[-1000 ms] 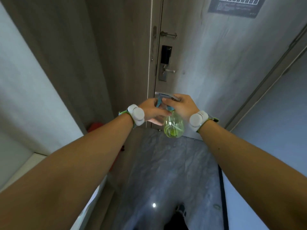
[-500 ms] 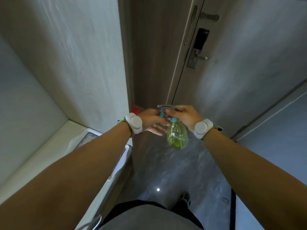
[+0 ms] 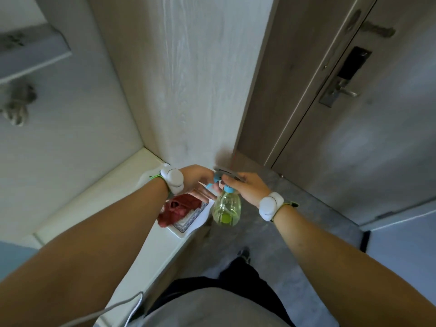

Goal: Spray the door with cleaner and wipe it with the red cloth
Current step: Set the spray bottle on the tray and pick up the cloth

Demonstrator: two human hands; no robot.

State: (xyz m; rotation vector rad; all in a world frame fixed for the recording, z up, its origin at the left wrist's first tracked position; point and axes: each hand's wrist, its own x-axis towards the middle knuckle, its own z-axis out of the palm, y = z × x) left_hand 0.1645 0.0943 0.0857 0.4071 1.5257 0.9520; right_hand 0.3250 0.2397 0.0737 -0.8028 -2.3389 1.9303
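Right hand [image 3: 250, 187] in closed grip on spray bottle [image 3: 227, 208] past the table [image 3: 151, 251] edge, over open floor [image 3: 278, 251]; left hand [image 3: 198, 180] touching its nozzle, grip unclear; red cloth [image 3: 180, 208] on tray [image 3: 188, 224] at table corner; door [image 3: 377, 128] right, well apart.

The cloth [image 3: 178, 210] is being partly covered by the left forearm. The sprayer's [image 3: 227, 204] trigger is being hidden behind the fingers of both hands. The door [image 3: 377, 142] is being cut off at the right edge.
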